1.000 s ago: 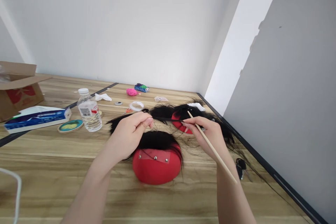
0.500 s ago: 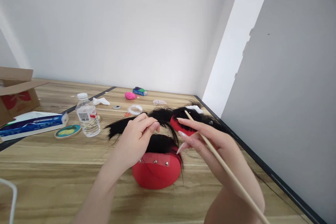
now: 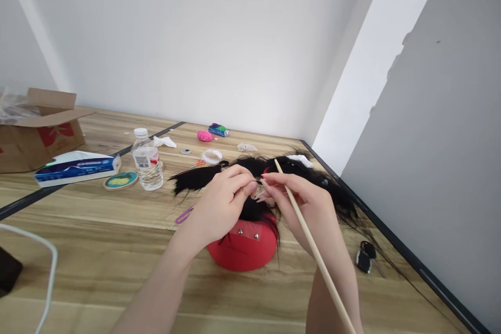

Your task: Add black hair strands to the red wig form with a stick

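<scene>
From my remote feed: R hand (image 3: 305, 201) is back in vs 0.5 s ago, tips now just beside L hand (image 3: 221, 198), whose fingers pinch a black strand (image 3: 259, 182) above the red cushion (image 3: 242, 251). So 2 hands meet there; R fingers clamp a stick (image 3: 321, 267); can't tell re: R tips on hair.

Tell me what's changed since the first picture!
The left hand moved right and the right hand left, nearly meeting. The black strand once stretched between them is mostly hidden, so whether the right hand grips it is unclear. That hand still holds the wooden stick; the bottle and pink ball stayed put.
</scene>
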### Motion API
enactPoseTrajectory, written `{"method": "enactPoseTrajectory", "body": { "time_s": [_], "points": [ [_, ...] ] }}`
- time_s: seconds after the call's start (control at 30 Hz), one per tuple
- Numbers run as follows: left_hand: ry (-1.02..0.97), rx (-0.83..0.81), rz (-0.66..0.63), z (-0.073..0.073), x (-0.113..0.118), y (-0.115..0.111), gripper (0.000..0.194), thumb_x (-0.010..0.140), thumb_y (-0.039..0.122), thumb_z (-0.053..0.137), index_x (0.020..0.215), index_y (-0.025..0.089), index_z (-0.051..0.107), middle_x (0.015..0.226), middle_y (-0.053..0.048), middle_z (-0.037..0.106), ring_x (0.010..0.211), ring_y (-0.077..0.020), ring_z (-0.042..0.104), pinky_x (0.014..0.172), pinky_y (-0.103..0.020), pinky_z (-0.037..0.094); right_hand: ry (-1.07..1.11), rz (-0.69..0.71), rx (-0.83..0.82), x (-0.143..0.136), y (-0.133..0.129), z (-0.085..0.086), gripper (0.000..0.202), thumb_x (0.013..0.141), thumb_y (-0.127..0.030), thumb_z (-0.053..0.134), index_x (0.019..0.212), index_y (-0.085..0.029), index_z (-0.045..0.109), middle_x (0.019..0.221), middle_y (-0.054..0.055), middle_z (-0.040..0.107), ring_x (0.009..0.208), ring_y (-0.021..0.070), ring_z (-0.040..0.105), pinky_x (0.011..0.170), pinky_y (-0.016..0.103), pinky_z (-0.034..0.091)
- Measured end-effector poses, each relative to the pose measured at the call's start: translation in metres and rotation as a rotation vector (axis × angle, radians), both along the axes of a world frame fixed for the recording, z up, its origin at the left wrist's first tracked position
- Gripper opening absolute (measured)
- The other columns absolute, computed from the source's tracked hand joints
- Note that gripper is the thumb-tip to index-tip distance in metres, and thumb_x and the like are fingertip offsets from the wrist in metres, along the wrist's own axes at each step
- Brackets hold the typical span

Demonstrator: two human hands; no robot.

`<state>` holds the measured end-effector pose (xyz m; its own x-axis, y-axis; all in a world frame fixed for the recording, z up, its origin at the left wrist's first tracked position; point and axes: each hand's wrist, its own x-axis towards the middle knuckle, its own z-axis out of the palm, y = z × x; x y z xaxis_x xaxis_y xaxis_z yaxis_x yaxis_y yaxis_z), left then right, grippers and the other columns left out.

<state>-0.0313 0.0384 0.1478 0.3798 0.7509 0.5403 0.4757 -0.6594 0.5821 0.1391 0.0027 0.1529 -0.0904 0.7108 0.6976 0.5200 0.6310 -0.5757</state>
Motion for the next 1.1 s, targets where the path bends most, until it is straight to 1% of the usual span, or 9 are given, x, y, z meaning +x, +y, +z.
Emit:
{"method": "enactPoseTrajectory", "body": {
  "time_s": [0.17,0.33,0.53,0.67,0.77,0.87,1.0,1.03,1.1],
  "points": [
    [-0.021,0.019,-0.013,0.000,0.002,0.000,0.029,0.096,0.029,0.039,0.082,0.021,0.063,0.099,-0.001,0.060,0.090,-0.0157,0.057,0.082,-0.029,0.043,-0.023,0.021,-0.053,-0.001,-0.002,0.002,0.018,0.089,-0.019,0.058,0.099,-0.023,0.072,0.096,0.001,0.075,0.076,0.0133,0.069,0.071,0.022,0.055],
    [-0.035,0.028,0.002,-0.001,0.003,0.000,0.032,0.096,0.029,0.038,0.076,0.020,0.061,0.098,-0.003,0.061,0.089,-0.0175,0.057,0.082,-0.031,0.045,-0.021,0.065,-0.098,0.002,-0.002,0.001,0.021,0.089,-0.020,0.059,0.106,-0.022,0.071,0.100,0.004,0.075,0.083,0.0177,0.070,0.075,0.027,0.056],
    [-0.038,0.034,0.009,-0.001,0.004,0.001,0.032,0.095,0.031,0.038,0.074,0.020,0.060,0.095,-0.004,0.062,0.088,-0.0183,0.057,0.081,-0.032,0.045,-0.016,0.062,-0.043,0.000,0.002,-0.005,0.023,0.093,-0.020,0.052,0.105,-0.020,0.071,0.097,0.005,0.074,0.083,0.0171,0.069,0.076,0.028,0.055],
    [-0.086,0.052,0.000,-0.001,0.005,0.001,0.031,0.094,0.029,0.041,0.070,0.019,0.059,0.095,-0.003,0.062,0.088,-0.0172,0.057,0.082,-0.031,0.045,-0.023,0.093,-0.060,-0.003,0.005,-0.008,0.025,0.095,-0.019,0.049,0.108,-0.020,0.070,0.097,0.005,0.073,0.084,0.0156,0.067,0.077,0.027,0.053],
    [-0.173,0.047,0.007,0.000,0.002,0.001,0.031,0.093,0.030,0.044,0.068,0.019,0.059,0.101,-0.004,0.062,0.096,-0.0185,0.058,0.085,-0.031,0.046,-0.015,0.106,-0.060,-0.006,0.008,-0.009,0.024,0.095,-0.019,0.048,0.107,-0.019,0.069,0.097,0.005,0.072,0.084,0.0154,0.066,0.078,0.026,0.051],
    [-0.278,0.043,0.012,0.000,-0.002,0.000,0.031,0.092,0.029,0.045,0.065,0.019,0.058,0.107,-0.005,0.062,0.109,-0.0210,0.055,0.093,-0.032,0.045,-0.048,0.106,-0.040,-0.010,0.011,-0.010,0.023,0.094,-0.016,0.048,0.104,-0.018,0.069,0.092,0.005,0.071,0.081,0.0156,0.065,0.075,0.026,0.050],
    [-0.401,-0.007,-0.082,0.002,-0.007,-0.003,0.031,0.092,0.029,0.047,0.064,0.020,0.056,0.114,-0.005,0.064,0.116,-0.0230,0.053,0.103,-0.036,0.041,-0.099,0.116,-0.096,-0.016,0.011,-0.008,0.022,0.092,-0.013,0.047,0.098,-0.018,0.067,0.086,0.004,0.069,0.077,0.0164,0.063,0.070,0.026,0.048],
    [-0.422,-0.029,-0.118,0.003,-0.008,-0.005,0.031,0.092,0.029,0.047,0.064,0.020,0.055,0.112,-0.005,0.065,0.116,-0.0235,0.053,0.105,-0.038,0.039,-0.103,0.129,-0.107,-0.016,0.010,-0.008,0.021,0.092,-0.014,0.047,0.095,-0.018,0.067,0.084,0.004,0.068,0.076,0.0164,0.062,0.069,0.026,0.048],
    [-0.457,-0.083,-0.194,0.004,-0.010,-0.007,0.032,0.092,0.030,0.046,0.062,0.021,0.054,0.100,-0.006,0.068,0.111,-0.0249,0.056,0.107,-0.041,0.037,-0.106,0.164,-0.116,-0.016,0.009,-0.006,0.019,0.092,-0.013,0.047,0.091,-0.018,0.066,0.082,0.003,0.068,0.075,0.0157,0.062,0.069,0.025,0.047]
  ]
}}
